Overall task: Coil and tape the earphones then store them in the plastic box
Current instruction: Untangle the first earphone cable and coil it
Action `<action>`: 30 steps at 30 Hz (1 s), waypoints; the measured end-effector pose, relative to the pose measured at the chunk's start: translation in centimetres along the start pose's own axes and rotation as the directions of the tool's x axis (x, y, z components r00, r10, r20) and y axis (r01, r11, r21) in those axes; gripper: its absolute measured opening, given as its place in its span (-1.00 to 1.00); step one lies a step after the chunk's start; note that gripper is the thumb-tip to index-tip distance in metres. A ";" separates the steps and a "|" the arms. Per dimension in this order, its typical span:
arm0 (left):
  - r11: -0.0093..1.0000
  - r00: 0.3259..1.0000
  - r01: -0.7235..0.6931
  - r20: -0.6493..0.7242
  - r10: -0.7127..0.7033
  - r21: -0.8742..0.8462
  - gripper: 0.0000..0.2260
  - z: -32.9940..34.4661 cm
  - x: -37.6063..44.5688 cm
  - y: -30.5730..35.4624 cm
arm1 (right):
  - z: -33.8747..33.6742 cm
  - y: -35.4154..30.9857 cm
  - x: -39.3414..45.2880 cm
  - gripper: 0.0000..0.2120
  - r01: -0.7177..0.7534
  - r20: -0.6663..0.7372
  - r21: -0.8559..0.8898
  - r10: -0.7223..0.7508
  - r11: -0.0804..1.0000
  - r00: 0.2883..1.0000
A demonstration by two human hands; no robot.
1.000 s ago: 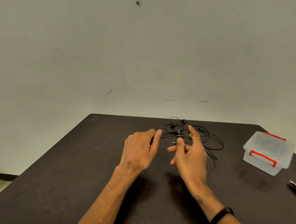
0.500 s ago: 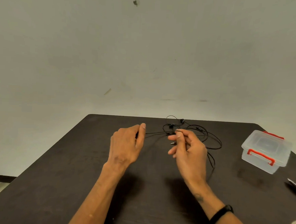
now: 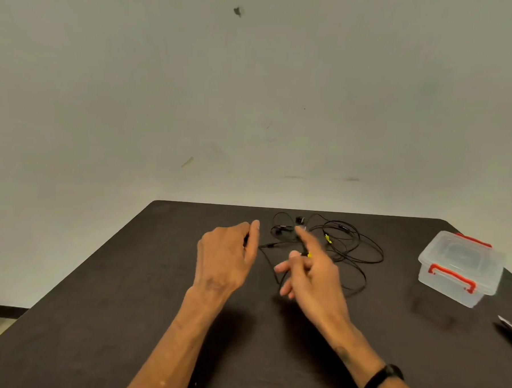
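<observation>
The earphones [image 3: 339, 242] are seen loosely tangled on the counter [image 3: 124, 305], left of the plastic box [image 3: 460, 265]; one cable strand is run leftward to the left hand [image 3: 226, 256], whose fingers are pinched on it. Compared with half a second earlier, the right hand [image 3: 311, 274] has released its pinch; its fingers are now spread, forefinger extended toward the tangle.

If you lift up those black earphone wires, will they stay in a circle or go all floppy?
Probably floppy: the earphones sprawl in loose, uneven loops on the table. They look thin and light, so they would likely dangle and tangle. The strand from the left hand already sags.
</observation>
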State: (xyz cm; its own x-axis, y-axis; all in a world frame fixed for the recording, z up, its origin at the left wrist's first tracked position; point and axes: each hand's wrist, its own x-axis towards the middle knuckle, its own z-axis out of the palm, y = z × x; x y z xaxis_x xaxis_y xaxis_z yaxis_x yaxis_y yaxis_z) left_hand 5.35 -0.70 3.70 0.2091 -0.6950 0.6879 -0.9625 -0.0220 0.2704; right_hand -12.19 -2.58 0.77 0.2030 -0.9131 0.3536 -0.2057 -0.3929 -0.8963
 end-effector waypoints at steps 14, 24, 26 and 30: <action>0.994 0.994 -0.090 0.051 0.094 -0.064 -0.50 0.4 -0.6 1.3 | 0.2 -0.6 0.1 -0.79 0.132 0.053 0.037 -0.134 0.991 0.990; 0.985 0.982 0.166 -0.081 -0.170 -0.050 -0.44 -2.4 0.8 -2.3 | -1.4 1.4 1.8 -0.79 0.155 -0.117 -0.370 -0.211 0.916 0.970; 0.981 0.974 0.190 -0.120 -0.193 -0.040 -0.44 -3.0 1.0 -2.8 | -2.1 1.9 2.1 -0.76 0.073 -0.178 -0.459 -0.171 0.886 0.969; 0.983 0.968 0.180 -0.172 -0.185 -0.045 -0.44 -3.5 1.0 -2.9 | -3.5 2.1 2.4 -0.72 -0.147 -0.287 -0.589 -0.036 0.794 0.957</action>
State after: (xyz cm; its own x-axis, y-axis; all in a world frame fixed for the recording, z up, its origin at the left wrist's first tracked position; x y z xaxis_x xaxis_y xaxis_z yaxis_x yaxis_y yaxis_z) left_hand 8.95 1.17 6.02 0.4098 -0.5452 0.7313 -0.9006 -0.1144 0.4194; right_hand -15.44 -5.94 0.65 -0.0726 -0.8913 0.4475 -0.7575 -0.2426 -0.6061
